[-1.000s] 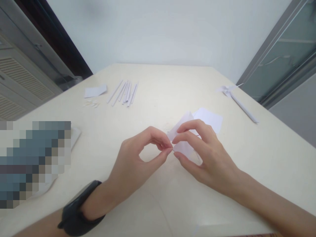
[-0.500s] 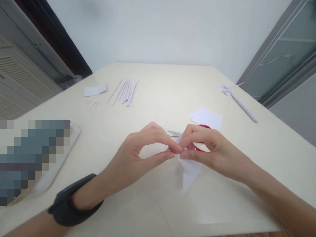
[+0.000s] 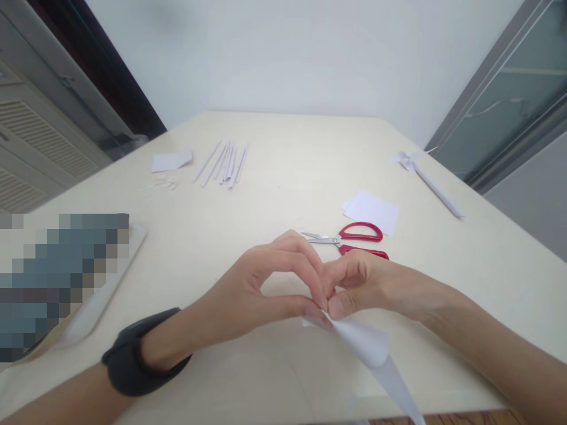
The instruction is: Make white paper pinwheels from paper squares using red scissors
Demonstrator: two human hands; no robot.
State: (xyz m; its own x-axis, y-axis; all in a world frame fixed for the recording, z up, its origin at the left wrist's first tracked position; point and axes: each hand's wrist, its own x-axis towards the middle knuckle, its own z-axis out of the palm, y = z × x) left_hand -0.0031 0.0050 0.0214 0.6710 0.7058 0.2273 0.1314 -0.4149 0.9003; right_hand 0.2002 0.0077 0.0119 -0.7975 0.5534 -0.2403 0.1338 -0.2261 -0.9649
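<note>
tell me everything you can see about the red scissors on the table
The scissors have red, plastic-looking loop handles and short silvery blades. They lie flat on the cream table, blades slightly apart and pointing to the person's left, handles to the right. They sit just beyond the right hand, near a small stack of white paper squares. Nothing visibly touches them.

One head-worn camera looks forward and down across the table (image 3: pixel 283 171), close above both hands, facing the far wall.
</note>
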